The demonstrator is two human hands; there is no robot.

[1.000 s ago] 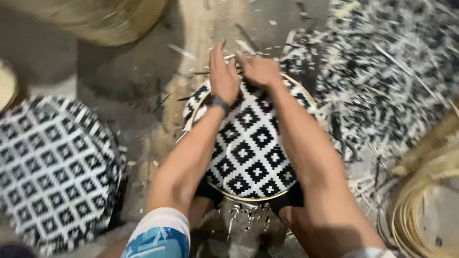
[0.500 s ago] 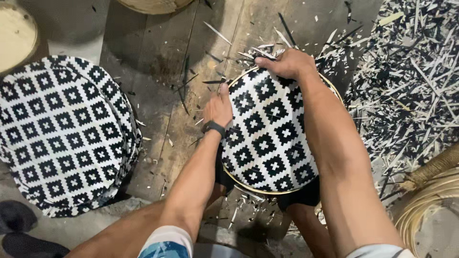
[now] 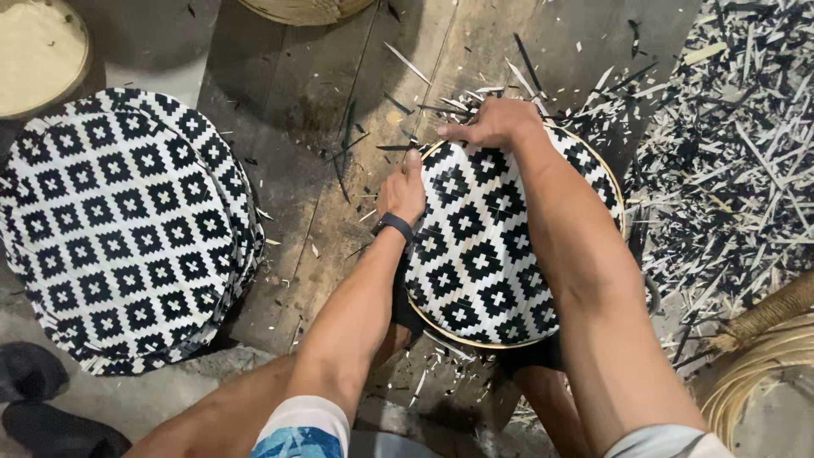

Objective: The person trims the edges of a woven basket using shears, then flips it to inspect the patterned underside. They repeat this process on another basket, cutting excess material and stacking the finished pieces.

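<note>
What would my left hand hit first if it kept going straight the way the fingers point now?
The left hand points up the frame, away from you, beside the woven tray's rim. It would probably meet first the dark slivers scattered on the wooden floor; beyond those, bare planks. Depth is hard to judge.

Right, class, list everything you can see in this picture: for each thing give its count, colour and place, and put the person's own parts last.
Woven tray: one, black and white diamond pattern, pale rim, centre, under both hands.
Stack of woven trays: count unclear, black and white, left on the floor.
Strip offcuts: many, black and white, heaped at right.
Round pale basket: one, cream, top left corner.
Woven basket edge: one, tan, top centre.
Coiled cane: one bundle, tan, bottom right.
Dark footwear: black, bottom left.
Wristband: one, black, left wrist.
Left hand: on the tray's left rim.
Right hand: fingers gripping the tray's far rim.
</note>
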